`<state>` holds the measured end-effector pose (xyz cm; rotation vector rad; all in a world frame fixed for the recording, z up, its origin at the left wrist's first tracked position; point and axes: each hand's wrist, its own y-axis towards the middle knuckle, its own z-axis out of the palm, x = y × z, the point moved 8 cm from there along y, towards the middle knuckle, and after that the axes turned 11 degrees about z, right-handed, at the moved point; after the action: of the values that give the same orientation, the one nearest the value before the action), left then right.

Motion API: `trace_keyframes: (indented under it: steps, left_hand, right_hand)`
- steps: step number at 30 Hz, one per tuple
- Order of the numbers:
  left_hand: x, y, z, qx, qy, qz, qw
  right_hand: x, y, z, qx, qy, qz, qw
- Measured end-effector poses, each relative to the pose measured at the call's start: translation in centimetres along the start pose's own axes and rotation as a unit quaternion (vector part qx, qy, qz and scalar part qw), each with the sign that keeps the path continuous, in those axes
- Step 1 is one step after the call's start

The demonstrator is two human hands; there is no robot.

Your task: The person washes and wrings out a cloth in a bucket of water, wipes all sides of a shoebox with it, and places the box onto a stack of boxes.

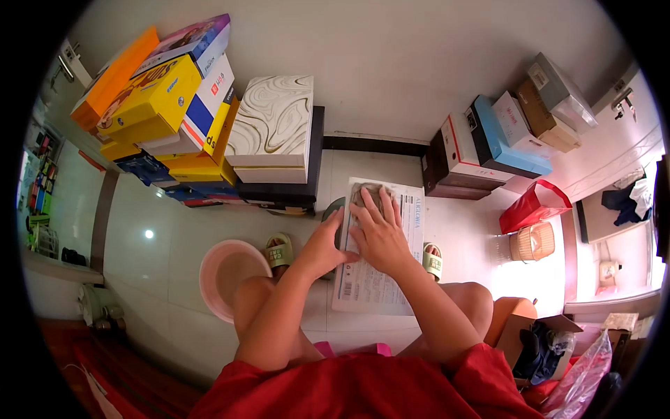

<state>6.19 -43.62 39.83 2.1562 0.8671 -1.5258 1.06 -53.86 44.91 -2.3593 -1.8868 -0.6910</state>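
A white printed box with blue lettering stands tilted between my knees. My left hand grips its left edge, with the thumb on the printed face and the fingers curled at the side. On the upper part of the box lies a crumpled grey-brown cloth. My right hand presses this cloth against the box, fingers long and slightly spread over it. Part of the cloth is hidden under the fingers. Behind the left hand a dark rounded object shows only in part.
Stacked shoeboxes and a marbled box stand at the left wall. More boxes are piled on the right, near a red bag and a wicker basket. A pink basin sits by my left foot.
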Motion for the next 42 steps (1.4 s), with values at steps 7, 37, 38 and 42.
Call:
trace_keyframes:
  steps: [7,37,38,42]
  left_hand:
    - [0.6,0.3,-0.2,-0.004,0.006,0.007,1.0]
    - [-1.1,-0.3,1.5,-0.13,0.038,0.109,0.985]
    - [-1.6,-0.3,1.9,-0.113,0.106,0.112,0.982]
    - [-1.5,-0.4,2.8,-0.128,0.174,0.127,0.968]
  right_hand:
    - [-0.4,3.8,2.5,0.001,-0.002,0.02,1.0]
    - [-7.1,0.4,-0.3,-0.034,-0.033,0.149,0.988]
    - [-8.3,0.0,-0.9,-0.042,-0.029,0.176,0.983]
    - [-7.3,-0.3,-0.2,-0.099,-0.083,0.205,0.97]
